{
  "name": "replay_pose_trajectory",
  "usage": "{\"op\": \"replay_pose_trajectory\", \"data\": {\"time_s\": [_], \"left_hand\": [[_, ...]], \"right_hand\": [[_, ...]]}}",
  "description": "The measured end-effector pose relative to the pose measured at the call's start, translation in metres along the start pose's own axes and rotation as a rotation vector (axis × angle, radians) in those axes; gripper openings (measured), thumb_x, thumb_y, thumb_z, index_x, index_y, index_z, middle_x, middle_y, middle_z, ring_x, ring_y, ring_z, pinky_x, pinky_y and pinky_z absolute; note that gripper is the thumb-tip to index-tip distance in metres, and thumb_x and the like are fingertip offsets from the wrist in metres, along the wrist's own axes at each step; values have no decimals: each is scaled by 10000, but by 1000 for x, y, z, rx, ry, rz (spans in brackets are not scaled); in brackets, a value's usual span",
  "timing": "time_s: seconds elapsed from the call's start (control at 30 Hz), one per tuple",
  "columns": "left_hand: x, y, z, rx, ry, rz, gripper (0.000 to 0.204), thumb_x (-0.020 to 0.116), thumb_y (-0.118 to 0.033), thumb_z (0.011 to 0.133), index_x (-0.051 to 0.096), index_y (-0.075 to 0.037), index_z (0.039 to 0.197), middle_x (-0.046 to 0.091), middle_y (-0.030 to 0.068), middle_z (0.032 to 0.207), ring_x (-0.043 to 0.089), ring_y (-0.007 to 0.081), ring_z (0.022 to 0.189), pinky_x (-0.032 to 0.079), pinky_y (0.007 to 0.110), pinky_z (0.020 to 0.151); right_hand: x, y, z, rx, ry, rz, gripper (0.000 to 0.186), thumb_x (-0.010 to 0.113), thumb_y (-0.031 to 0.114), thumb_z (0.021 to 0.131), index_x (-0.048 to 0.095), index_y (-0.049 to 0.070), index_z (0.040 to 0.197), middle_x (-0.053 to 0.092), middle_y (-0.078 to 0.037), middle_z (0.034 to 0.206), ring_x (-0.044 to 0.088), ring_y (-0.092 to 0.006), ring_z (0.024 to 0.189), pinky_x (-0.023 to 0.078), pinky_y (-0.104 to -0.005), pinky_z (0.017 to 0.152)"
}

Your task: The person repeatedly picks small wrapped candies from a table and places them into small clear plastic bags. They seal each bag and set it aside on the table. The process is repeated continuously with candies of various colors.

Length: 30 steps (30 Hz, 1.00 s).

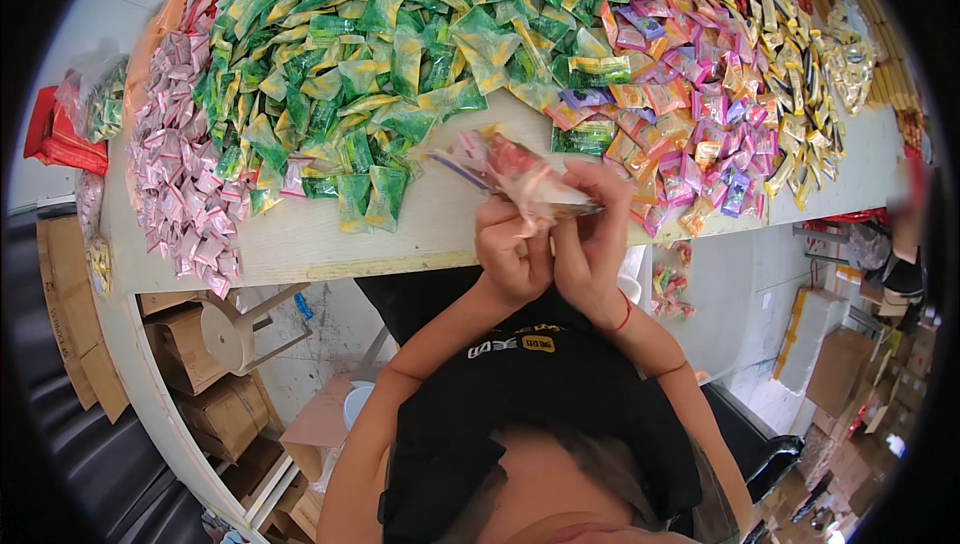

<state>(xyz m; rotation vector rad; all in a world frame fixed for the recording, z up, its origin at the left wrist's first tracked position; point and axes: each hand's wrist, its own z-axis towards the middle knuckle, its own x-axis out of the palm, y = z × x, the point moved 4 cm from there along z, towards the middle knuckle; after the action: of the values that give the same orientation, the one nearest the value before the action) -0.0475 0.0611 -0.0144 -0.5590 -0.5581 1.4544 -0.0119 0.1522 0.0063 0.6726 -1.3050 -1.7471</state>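
Both my hands are together just above the table's front edge, gripping a crinkled plastic bag with red, pink and yellow colours in it. Motion smears the bag, so its contents cannot be made out exactly. My left hand is closed in a fist at its lower left side. On the other side, my right hand pinches it, thumb and fingers bent around the edge. Beyond the bag lies a wide heap of green and yellow snack packets. Pink, orange and purple packets spread to the right of my hands.
Pale pink packets cover the table's left end; yellow and black sticks lie at the right. A red bag sits at the far left. Below the pale table are a round stool and cardboard boxes.
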Motion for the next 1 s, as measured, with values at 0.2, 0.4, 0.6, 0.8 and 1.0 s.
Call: {"op": "replay_pose_trajectory", "data": {"time_s": [0.2,0.4,0.6,0.8,1.0], "left_hand": [[-17,0,8,-321,33,-231,148,479,12,890,401,-16,1013,434,103,910,455,135,713,365,231,639],[-4,-20,19,-124,348,-63,100,627,13,801,583,-23,882,612,91,745,541,187,530,426,274,471],[-2,-18,3,-153,226,-63,85,601,12,821,564,-16,892,608,113,835,574,225,694,462,294,632],[-8,-10,14,-378,177,-226,55,574,-5,855,539,-23,894,534,44,805,466,94,627,377,217,565],[2,-20,-5,-522,375,-411,67,579,-14,862,531,-25,907,499,26,781,420,53,575,340,184,520]], "right_hand": [[-7,14,8,161,282,205,274,575,-37,824,602,15,1091,502,-103,1043,515,-180,980,448,-289,850],[-17,-18,2,154,53,352,168,593,-64,825,617,-9,982,506,-65,995,511,-131,971,465,-266,796],[-24,-9,-3,466,36,451,319,585,-66,827,578,-16,1142,513,-82,1071,517,-138,988,446,-249,795],[-22,-1,-2,8,147,25,350,682,-79,715,612,19,1045,557,-83,927,580,-155,831,494,-253,651],[-30,2,7,-203,-49,-351,248,752,-4,647,583,37,825,570,-44,718,524,-137,591,382,-233,493]]}}
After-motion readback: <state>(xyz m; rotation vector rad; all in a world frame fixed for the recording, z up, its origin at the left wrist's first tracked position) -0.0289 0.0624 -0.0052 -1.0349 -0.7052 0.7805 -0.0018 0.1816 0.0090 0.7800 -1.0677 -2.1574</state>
